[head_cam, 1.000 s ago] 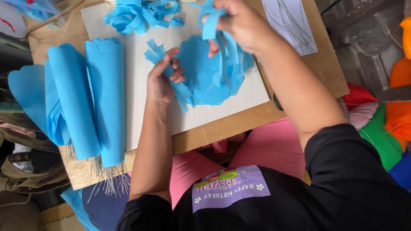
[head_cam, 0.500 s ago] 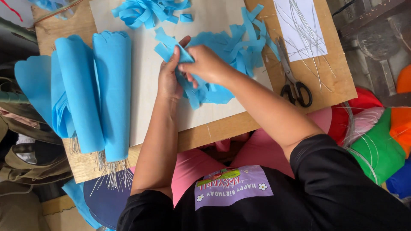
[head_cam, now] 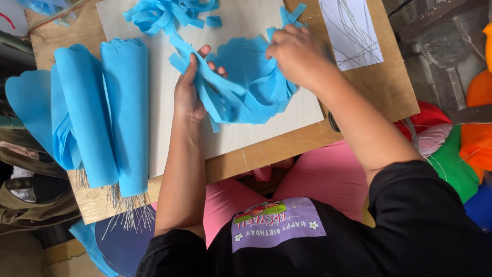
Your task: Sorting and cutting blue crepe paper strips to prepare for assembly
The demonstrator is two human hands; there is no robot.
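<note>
Both hands grip the fringed blue paper piece (head_cam: 246, 90) over the pale board (head_cam: 241, 134), left hand (head_cam: 188, 87) pinching its strips, right hand (head_cam: 297, 54) closed on its far edge, fingertips hidden.

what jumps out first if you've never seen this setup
The bright blue fringed paper sheet at the centre of the pale board, gripped by the left hand and the right hand. Left of it lie rolled blue paper bundles, with a heap of blue paper strips at the top edge.
</note>
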